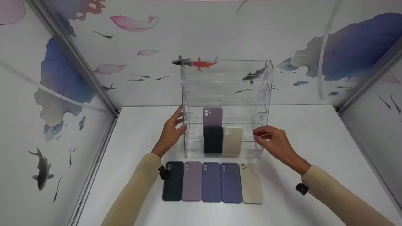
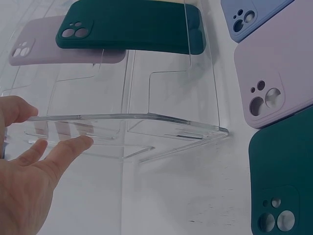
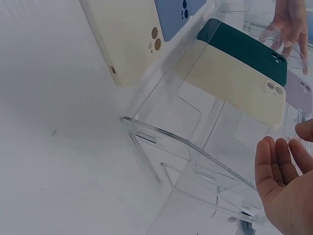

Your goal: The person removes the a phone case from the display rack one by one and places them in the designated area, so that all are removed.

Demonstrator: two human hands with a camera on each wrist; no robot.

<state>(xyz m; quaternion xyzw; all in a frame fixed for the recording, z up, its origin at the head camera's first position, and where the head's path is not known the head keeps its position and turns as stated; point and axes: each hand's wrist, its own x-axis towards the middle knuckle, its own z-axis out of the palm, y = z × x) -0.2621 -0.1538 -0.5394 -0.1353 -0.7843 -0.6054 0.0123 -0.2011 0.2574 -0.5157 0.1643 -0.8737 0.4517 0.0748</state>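
Note:
A clear acrylic tiered rack stands on the table. At its lower front lean a dark green phone case and a cream phone case; a lilac phone case sits one tier behind, partly hidden by the green one. My left hand grips the rack's left side panel, with the thumb at its front edge and the fingers along the outside. Near the rack's right side is my right hand, its fingers slightly bent and holding nothing. Whether it touches the panel I cannot tell.
In front of the rack, phone cases lie in a side-by-side row: dark green, lilac, two blue-violet ones, and cream. The white table is bounded by a back wall and side walls printed with fish and petals.

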